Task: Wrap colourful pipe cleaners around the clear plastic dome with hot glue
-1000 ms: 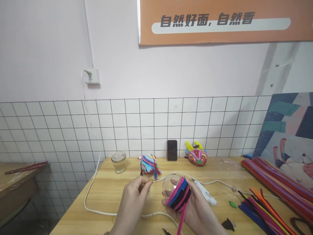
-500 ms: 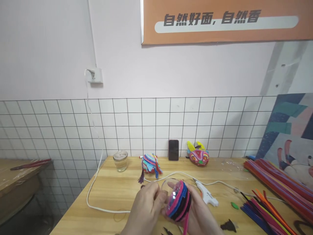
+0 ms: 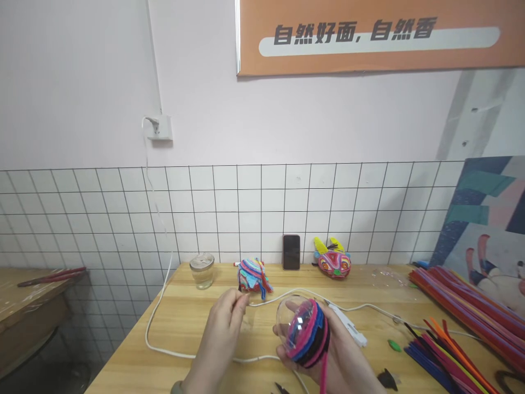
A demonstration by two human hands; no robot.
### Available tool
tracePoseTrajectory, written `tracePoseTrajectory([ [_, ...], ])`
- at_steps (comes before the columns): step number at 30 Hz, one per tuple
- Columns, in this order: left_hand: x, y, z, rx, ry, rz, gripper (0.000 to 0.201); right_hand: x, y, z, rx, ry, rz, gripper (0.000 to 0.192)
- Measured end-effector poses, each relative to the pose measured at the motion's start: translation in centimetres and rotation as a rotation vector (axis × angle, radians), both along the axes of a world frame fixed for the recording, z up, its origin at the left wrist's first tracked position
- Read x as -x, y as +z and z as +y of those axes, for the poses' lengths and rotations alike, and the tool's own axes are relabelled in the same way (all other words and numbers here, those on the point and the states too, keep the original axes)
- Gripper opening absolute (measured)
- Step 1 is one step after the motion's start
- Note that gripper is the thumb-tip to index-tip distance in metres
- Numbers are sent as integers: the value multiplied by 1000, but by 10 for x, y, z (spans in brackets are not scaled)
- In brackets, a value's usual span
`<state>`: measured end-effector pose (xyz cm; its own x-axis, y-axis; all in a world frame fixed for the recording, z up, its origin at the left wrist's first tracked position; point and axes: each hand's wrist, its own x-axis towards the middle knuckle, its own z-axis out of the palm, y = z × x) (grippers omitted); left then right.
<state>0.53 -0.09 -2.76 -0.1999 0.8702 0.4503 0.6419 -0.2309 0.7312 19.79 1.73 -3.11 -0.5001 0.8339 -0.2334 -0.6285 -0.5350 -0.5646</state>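
The right hand (image 3: 336,355) is cradling a clear plastic ball (image 3: 301,328) from below, just above the wooden table (image 3: 192,328), fingers curled around it and gripping it. Pink, blue and black pipe cleaners (image 3: 309,336) are wrapping the ball's right half in bands, leaving the bare clear dome facing left and slightly up toward the left hand (image 3: 223,328). One loose pink end (image 3: 323,377) is hanging straight down past the palm. The ball appears to be empty inside, though reflections are making that hard to judge. The left hand is hovering just beside the ball, thumb and forefinger pinched together, possibly on something too thin to make out. A glass jar (image 3: 202,270) is standing upright near the wall, lid on.
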Motion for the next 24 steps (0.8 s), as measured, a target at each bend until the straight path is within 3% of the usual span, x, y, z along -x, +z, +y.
tracePoseTrajectory([
  [6,25,-7,10,25,128,50,27,-4,-2,3,-36,-2,53,36],
  [15,33,-11,10,56,304,52,29,-3,-4,3,-64,56,57,39],
  [18,31,-5,9,81,185,-38,34,-4,-4,3,-88,73,9,38],
  [24,-4,-3,-2,179,-275,-283,42,-6,3,-2,-128,112,-26,33],
])
